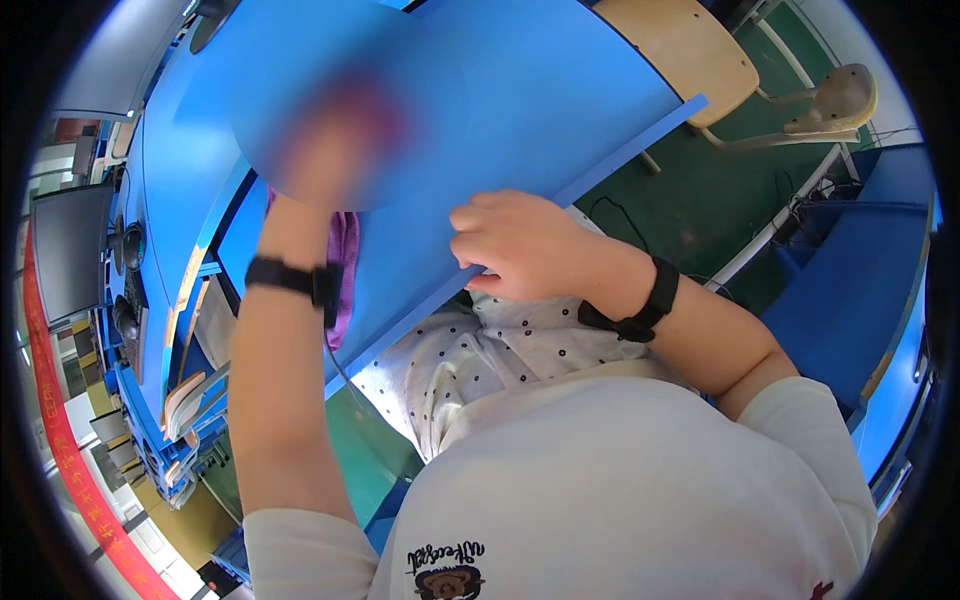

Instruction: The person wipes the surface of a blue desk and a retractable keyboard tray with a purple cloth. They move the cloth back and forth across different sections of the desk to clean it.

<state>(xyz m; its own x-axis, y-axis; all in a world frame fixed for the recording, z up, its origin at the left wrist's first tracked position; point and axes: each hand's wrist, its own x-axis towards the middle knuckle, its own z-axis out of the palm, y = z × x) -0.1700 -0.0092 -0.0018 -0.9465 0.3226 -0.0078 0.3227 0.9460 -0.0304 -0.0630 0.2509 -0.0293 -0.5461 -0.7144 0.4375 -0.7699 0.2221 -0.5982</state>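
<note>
My left hand (325,160) reaches over the blue table (520,90), lost in a round blurred patch. A reddish shape (375,110) shows at its fingers, too smeared to name, and whether the hand grips it cannot be told. Beneath my left wrist lies a purple cloth (343,265), partly hidden by the forearm. My right hand (515,245) rests by the table's near edge, its fingers loosely curled in with nothing seen in them. Each wrist wears a black strap.
At the far right stands a wooden chair (685,55) on a green floor. Monitors (72,250), a computer mouse (125,318) and cables line the desks at left. Blue furniture (840,290) stands on the right. A thin cable (352,385) hangs over the near table edge.
</note>
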